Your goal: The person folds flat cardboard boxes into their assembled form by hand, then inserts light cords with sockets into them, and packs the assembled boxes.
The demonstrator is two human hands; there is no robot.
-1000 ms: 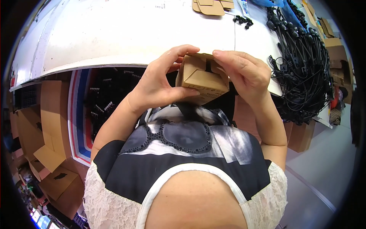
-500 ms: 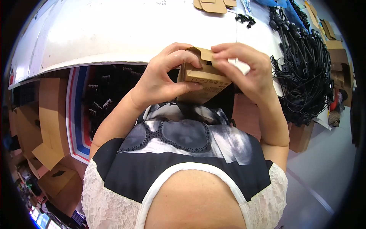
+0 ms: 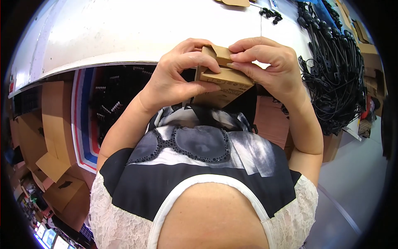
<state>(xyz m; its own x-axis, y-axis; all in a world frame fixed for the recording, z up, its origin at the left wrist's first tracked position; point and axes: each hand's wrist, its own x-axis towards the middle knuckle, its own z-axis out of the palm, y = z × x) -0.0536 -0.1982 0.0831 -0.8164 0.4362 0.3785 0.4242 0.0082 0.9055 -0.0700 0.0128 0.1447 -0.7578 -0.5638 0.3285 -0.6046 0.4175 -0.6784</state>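
A small brown cardboard box [image 3: 226,93] with dark print is held tilted in front of my body, just off the near edge of the table. My left hand [image 3: 176,74] grips it from the left, thumb along the printed side and fingers at the upper end. At the box's upper end a flap [image 3: 222,54] stands partly raised. Thumb and fingers of my right hand [image 3: 269,62] pinch the right side of that flap. What lies inside the box cannot be seen.
A white table [image 3: 124,33] spans the far side. Small black parts [image 3: 270,15] lie on it near flat cardboard pieces [image 3: 236,2]. Bundled black cables [image 3: 336,79] hang at the right. Below left stand a striped bag [image 3: 85,120] holding black items and open cartons [image 3: 58,128].
My right fingers have closed together more tightly on the flap. The box and both hands have shifted slightly within view.
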